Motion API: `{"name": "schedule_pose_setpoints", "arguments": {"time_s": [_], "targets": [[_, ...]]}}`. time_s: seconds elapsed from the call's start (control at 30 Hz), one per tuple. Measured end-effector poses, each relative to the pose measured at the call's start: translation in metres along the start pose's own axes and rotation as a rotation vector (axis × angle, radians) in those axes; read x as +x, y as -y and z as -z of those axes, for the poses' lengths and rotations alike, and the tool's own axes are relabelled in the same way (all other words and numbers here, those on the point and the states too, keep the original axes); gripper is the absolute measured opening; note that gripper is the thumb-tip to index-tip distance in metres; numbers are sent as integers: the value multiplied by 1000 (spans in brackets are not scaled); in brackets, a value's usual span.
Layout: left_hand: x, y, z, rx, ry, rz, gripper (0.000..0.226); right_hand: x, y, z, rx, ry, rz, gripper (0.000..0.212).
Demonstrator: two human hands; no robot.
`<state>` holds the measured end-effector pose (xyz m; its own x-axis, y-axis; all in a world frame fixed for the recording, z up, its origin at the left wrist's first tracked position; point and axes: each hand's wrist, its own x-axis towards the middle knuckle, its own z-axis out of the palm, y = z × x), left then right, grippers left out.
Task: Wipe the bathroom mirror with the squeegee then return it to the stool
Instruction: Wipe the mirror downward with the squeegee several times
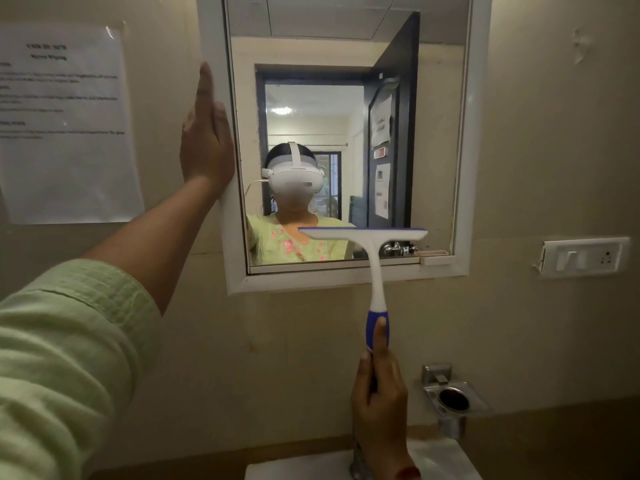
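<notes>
1. The right hand (379, 396) at lower centre gripped the white-and-blue plastic squeegee (372, 271), fingers closed around its handle.
2. Its blade lay across the white-framed mirror (346, 133), low down.
3. The left hand (207, 140) pressed flat, fingers straight, on the frame's left side.

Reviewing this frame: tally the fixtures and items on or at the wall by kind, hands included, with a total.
Mirror: 1
Squeegee: 1
Paper notice: 1
Switch plate: 1
Metal holder: 1
Hands: 2, left hand flat on the mirror frame, right hand gripping the squeegee handle
Total: 7
</notes>
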<state>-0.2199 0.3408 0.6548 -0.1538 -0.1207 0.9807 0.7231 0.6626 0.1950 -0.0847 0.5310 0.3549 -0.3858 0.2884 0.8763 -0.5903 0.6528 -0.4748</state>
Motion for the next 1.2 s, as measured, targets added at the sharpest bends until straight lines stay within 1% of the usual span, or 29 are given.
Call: {"name": "schedule_pose_setpoints", "arguments": {"time_s": [0.1,0.2,0.3,0.4,0.47,0.6,0.7,0.87,0.93,1.0,1.13,1.2], "targets": [[-1,-1,1,1,-8,-8,48,21,8,-2,33,-37,1,53],[-1,-3,1,7,-11,-10,49,27,5,3,22,-29,20,53],[-2,-3,0,5,-31,-11,49,6,-4,8,-24,24,6,56],[0,0,0,-2,-40,-14,49,-24,-11,14,-40,113,-17,67],[-1,0,-1,-1,-46,-29,49,-31,-10,15,-35,140,-28,64],[-1,0,-1,0,-55,-25,49,-2,1,15,0,59,-29,53],[-2,0,0,-6,-55,-27,49,11,4,18,20,18,-25,52],[-2,1,-1,-5,-51,-4,49,-18,-8,25,-71,116,-38,59],[-1,1,-2,-5,-35,-9,49,-21,-7,32,-66,139,-30,59],[-2,2,-2,-13,-22,-6,49,-6,0,41,-48,105,-9,53],[-1,1,-1,-1,-15,12,48,57,18,55,94,-82,34,50],[-1,-1,-1,-3,-10,19,48,86,25,60,170,-132,47,48]]}}
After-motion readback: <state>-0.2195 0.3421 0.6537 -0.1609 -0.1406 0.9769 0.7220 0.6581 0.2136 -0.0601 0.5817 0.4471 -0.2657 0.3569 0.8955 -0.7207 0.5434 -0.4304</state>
